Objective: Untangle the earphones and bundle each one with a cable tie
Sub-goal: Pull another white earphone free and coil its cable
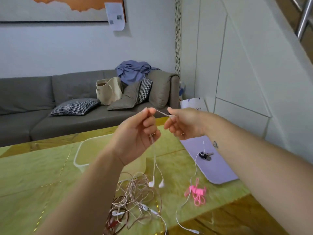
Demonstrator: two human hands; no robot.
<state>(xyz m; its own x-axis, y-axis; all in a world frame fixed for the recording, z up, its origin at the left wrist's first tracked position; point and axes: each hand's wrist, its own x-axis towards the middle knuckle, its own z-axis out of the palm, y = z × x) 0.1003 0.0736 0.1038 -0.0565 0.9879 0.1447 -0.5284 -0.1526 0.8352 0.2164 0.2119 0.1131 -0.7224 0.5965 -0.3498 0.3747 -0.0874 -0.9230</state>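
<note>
As left hand and right hand pinch white earphones, bag print blurs.

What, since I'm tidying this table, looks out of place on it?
The heap of earphones at front centre is badly knotted, and a bunch of keys sits on the lilac mat, unrelated to the job.

A grey sofa is seen along the far wall, with a houndstooth cushion laid flat on its seat. A cream tote bag is stood beside it, and blue cloth is heaped on the backrest. On the green-covered table a translucent tub is set. Keys are spotted lying on a lilac board. A paper sheet is stuck over the picture frame's corner.
</note>
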